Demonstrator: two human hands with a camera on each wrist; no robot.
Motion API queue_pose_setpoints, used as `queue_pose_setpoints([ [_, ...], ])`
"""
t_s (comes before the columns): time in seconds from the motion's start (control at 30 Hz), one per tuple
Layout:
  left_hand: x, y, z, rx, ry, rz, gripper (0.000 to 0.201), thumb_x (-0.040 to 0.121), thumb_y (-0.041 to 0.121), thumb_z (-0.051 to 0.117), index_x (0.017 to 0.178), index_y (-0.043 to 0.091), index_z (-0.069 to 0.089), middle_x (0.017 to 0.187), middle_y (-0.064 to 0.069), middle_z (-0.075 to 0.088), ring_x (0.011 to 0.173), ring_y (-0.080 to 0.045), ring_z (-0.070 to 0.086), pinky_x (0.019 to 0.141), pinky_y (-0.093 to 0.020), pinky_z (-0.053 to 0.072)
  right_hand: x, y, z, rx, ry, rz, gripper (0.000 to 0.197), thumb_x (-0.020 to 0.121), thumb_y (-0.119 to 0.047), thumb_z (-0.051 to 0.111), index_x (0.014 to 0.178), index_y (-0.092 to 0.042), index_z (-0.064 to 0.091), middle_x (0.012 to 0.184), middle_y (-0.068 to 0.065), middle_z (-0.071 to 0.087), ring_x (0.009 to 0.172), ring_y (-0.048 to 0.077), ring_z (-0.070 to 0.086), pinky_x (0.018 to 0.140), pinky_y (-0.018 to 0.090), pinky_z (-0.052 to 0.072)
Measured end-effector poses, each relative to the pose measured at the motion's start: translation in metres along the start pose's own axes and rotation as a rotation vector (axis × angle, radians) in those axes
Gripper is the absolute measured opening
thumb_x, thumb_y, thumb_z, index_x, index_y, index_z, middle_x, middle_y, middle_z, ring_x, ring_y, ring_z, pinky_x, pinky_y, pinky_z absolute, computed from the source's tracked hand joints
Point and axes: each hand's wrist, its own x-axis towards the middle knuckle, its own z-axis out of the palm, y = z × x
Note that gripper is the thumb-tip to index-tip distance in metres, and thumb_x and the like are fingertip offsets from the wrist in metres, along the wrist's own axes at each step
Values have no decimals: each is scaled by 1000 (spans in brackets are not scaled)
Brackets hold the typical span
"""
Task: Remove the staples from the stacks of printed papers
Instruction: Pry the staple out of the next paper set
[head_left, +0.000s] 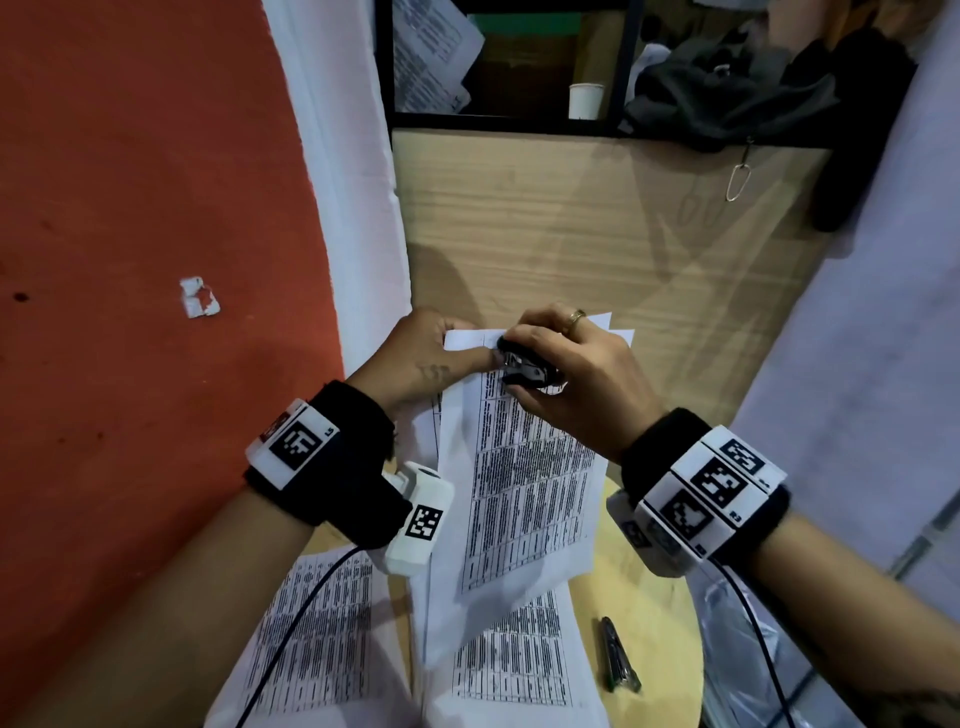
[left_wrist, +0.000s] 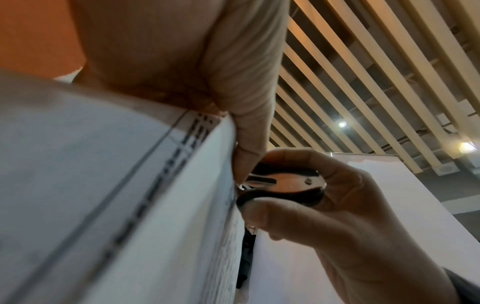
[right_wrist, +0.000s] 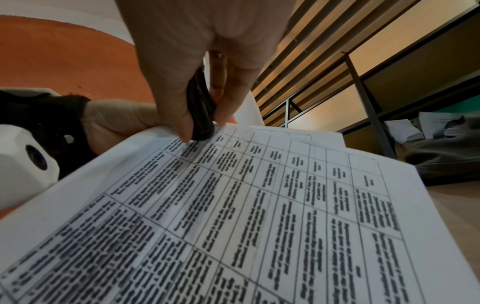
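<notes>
A stapled stack of printed table sheets (head_left: 524, 467) is held up above the small round table. My left hand (head_left: 426, 358) pinches its top left corner, thumb on the front of the paper (left_wrist: 182, 185). My right hand (head_left: 566, 374) grips a black and metal claw staple remover (head_left: 527, 368) between thumb and fingers. Its metal claws (left_wrist: 249, 183) bite at the paper's top corner beside my left thumb (left_wrist: 249, 127). In the right wrist view the remover (right_wrist: 201, 107) presses on the sheet's (right_wrist: 259, 205) top edge. The staple itself is hidden.
More printed sheets (head_left: 317, 634) lie on the yellow round table (head_left: 649, 618), with a second sheet (head_left: 519, 660) below the held stack. A dark metal stapler-like tool (head_left: 619, 657) lies at the right. A wooden cabinet (head_left: 597, 223) with a paper cup (head_left: 586, 101) stands ahead.
</notes>
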Motion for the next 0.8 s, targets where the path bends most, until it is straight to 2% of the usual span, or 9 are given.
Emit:
queue_pose_setpoints([
  [0.13,-3,3,1,-4,-21,-9,53,64,35,73,84,-13,63,72,-9,48,71,-18,39,64,-30,26,0,1,2,-9,-7,-12,34,64,-13,70,96,-3,69,97,14,66,74,31,66,55,38,55],
  [0.27,-4,5,0,-30,-36,-6,52,63,37,75,83,-11,64,72,-6,50,72,-15,42,66,-30,29,3,0,0,-67,-34,-55,32,64,-13,69,94,-3,69,96,14,67,72,31,66,53,35,55],
  [0.37,-4,7,0,-41,-49,-23,28,75,18,76,71,-5,61,66,-3,46,67,-13,40,57,-27,29,6,0,-1,-85,-60,-79,28,67,-14,66,93,-3,69,95,14,67,72,31,66,53,34,54],
  [0.4,-5,8,0,-46,-53,-26,26,76,16,75,70,-5,61,65,-2,46,66,-12,40,55,-26,29,6,0,-1,-83,-68,-87,27,70,-16,63,92,-3,69,95,14,67,72,31,65,53,33,53],
  [0.5,-6,8,-2,-71,-83,-16,46,70,27,71,79,-16,58,72,-8,47,71,-15,40,61,-30,28,7,1,-2,-93,-90,-108,29,74,-22,53,91,-3,69,94,13,67,67,30,63,51,30,51],
  [0.67,-6,9,-4,-113,-128,-11,66,62,38,74,85,-21,55,78,-11,47,78,-20,39,69,-36,26,6,3,-1,-79,-92,-133,26,76,-19,56,92,-1,69,94,16,67,68,32,64,52,33,53],
  [0.73,-6,8,-6,-106,-133,-20,65,63,39,74,85,-19,56,78,-11,47,78,-21,38,69,-37,25,7,4,-1,-57,-92,-128,21,76,-15,60,90,-1,69,93,16,67,69,32,64,52,34,53],
  [0.8,-5,7,-8,-92,-143,-31,50,67,33,75,81,-13,61,76,-10,48,76,-21,38,65,-35,26,8,4,-1,-42,-93,-118,20,73,-12,67,89,-1,69,91,16,66,68,33,64,52,34,53],
])
